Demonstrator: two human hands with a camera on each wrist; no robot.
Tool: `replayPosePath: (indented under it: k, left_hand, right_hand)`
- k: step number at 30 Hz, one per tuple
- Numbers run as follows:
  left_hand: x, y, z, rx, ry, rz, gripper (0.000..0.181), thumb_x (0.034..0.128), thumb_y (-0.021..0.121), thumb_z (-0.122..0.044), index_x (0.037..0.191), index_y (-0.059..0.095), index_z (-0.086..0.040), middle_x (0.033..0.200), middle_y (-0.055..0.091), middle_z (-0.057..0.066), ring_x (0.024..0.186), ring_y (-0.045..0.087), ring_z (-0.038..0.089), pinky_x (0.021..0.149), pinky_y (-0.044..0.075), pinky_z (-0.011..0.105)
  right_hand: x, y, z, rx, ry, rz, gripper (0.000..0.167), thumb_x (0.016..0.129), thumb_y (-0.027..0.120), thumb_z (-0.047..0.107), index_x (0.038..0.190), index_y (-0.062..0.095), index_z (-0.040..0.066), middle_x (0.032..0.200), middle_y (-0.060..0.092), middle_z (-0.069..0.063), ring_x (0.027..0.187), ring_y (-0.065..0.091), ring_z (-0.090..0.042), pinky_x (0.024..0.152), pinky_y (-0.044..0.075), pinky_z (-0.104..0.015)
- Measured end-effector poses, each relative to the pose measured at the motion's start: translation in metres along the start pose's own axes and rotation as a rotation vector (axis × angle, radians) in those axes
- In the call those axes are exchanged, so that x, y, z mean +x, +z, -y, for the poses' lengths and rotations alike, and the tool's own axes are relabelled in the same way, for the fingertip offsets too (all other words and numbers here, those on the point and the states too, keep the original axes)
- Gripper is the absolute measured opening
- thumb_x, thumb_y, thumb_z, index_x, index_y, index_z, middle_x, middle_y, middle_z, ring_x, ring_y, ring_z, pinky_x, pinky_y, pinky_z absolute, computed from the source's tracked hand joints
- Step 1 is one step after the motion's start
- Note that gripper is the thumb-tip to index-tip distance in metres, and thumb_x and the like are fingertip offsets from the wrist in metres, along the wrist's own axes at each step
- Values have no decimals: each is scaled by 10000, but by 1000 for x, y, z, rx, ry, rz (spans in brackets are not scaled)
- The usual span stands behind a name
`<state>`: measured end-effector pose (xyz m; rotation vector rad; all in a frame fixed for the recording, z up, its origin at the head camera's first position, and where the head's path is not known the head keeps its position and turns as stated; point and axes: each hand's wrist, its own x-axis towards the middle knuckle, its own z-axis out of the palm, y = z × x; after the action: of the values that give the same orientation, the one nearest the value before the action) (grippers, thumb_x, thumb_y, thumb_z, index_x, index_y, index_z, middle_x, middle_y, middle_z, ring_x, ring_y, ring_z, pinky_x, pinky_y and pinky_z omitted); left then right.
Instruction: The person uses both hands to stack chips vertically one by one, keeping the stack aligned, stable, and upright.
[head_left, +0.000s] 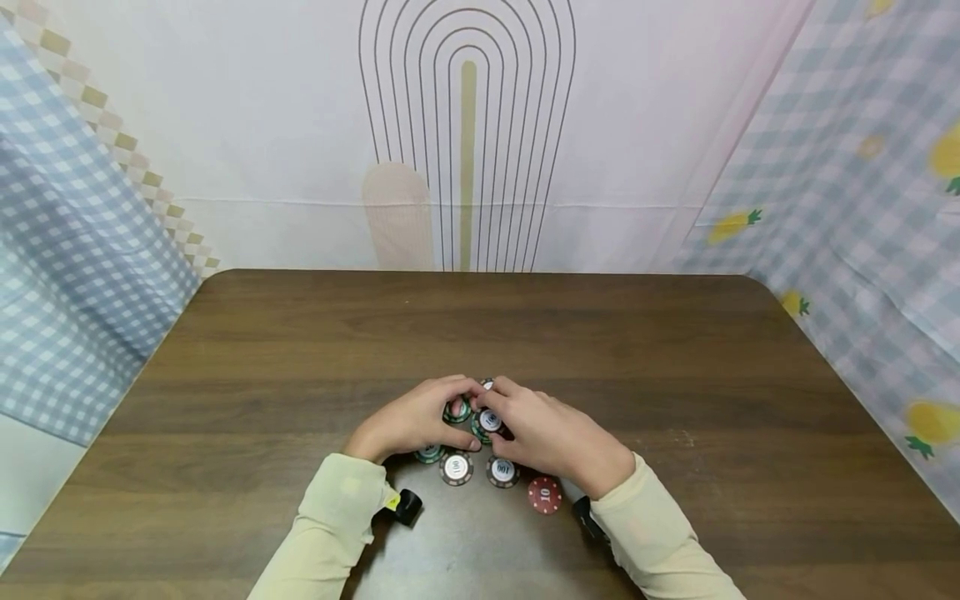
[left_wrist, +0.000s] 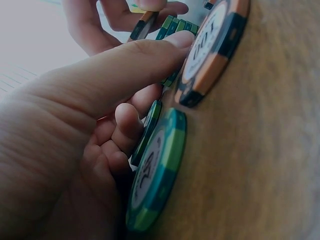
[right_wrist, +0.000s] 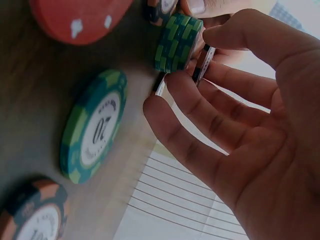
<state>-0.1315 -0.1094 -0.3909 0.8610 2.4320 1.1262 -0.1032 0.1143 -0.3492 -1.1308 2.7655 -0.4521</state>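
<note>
A small stack of green poker chips (right_wrist: 175, 45) stands on the table between the hands. My left hand (head_left: 425, 415) curves round this stack, its thumb against the near side; part of its grip is hidden. My right hand (head_left: 551, 429) pinches an orange-and-black poker chip (right_wrist: 202, 62) between thumb and fingers, tilted right at the stack's top. Under the left palm lies a loose green chip (head_left: 457, 409), and another green chip (head_left: 430, 453) is beside the left wrist. In front lie two orange-and-black chips, the left one (head_left: 456, 468) and the right one (head_left: 502, 472).
A red chip (head_left: 544, 495) lies near the right wrist. The brown wooden table (head_left: 300, 333) has rounded far corners. A white patterned cloth (head_left: 637, 125) hangs behind it, with checked cloths (head_left: 90, 208) at the sides.
</note>
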Motion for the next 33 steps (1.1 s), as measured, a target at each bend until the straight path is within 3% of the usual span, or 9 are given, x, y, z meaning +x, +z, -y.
replayPosePath:
  k: [4,16,28,33]
  left_hand:
    - [-2,0,0,-2,-27,3,539,861,888,-238,1343,656,-166,1138,617,-77,1015,542,140,934,457,355]
    - [0,-1,-2,-1,-19,-4,546,862,890,-249,1349,656,-169,1131,620,-84,1018,555,132,941,459,347]
    - [1,0,-2,31,3,1,577,861,887,-263,1377,642,-177,1147,606,-82,1037,555,131,964,457,362]
    - [0,-1,0,16,25,3,612,856,890,-285,1401,634,-177,1172,610,-79,1059,561,127,981,460,364]
  right_hand:
    - [1,4,2,-26,-17,4,398,942,730,130,1330,685,52,1199,624,-68,812,629,-131,705,554,-298]
    - [4,6,2,-17,-14,-8,401,939,746,140,1324,686,50,1212,618,-68,840,632,-132,719,553,-290]
    - [4,13,-13,190,14,29,449,916,769,71,1345,647,23,1316,620,-122,1107,656,-229,898,572,-394]
    - [4,13,-23,309,-6,32,463,899,778,46,1343,647,25,1178,619,-88,903,605,-142,780,535,-278]
